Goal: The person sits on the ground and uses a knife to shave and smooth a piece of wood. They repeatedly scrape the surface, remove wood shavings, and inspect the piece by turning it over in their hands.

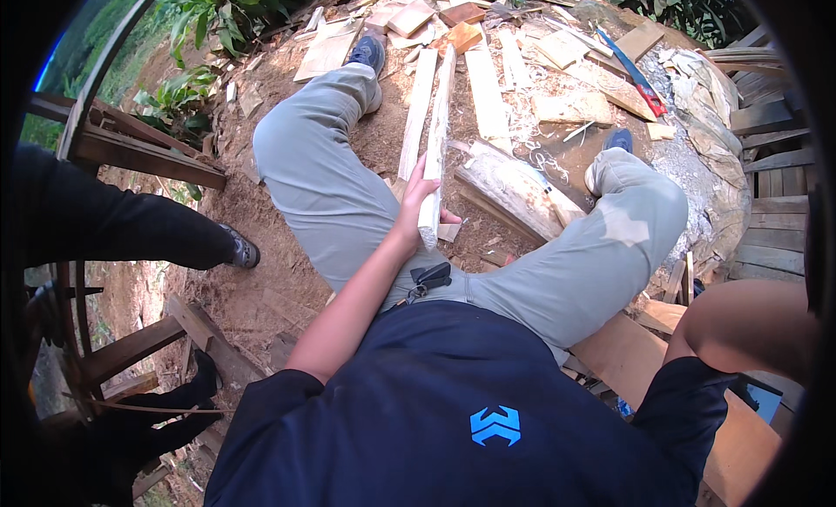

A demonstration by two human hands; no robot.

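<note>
My left hand [415, 209] is wrapped round the lower end of a long, narrow wooden strip [441, 115] between my legs. The strip points away from me, its near end tilted up toward my lap. My right arm [747, 326] is bent and raised at the right edge, and its hand is out of the picture. Beside the strip lie a pale narrow board [418, 115] on its left and another flat board [488, 98] on its right. A thick, rough-hewn wood block [512, 190] rests near my right leg.
A handsaw [633, 74] with a red handle lies at the far right among offcuts [570, 108] and shavings. A person's dark-trousered leg [131, 219] stands at the left by a wooden frame [144, 163]. Plants [218, 19] grow at the far left. Stacked boards [778, 211] line the right.
</note>
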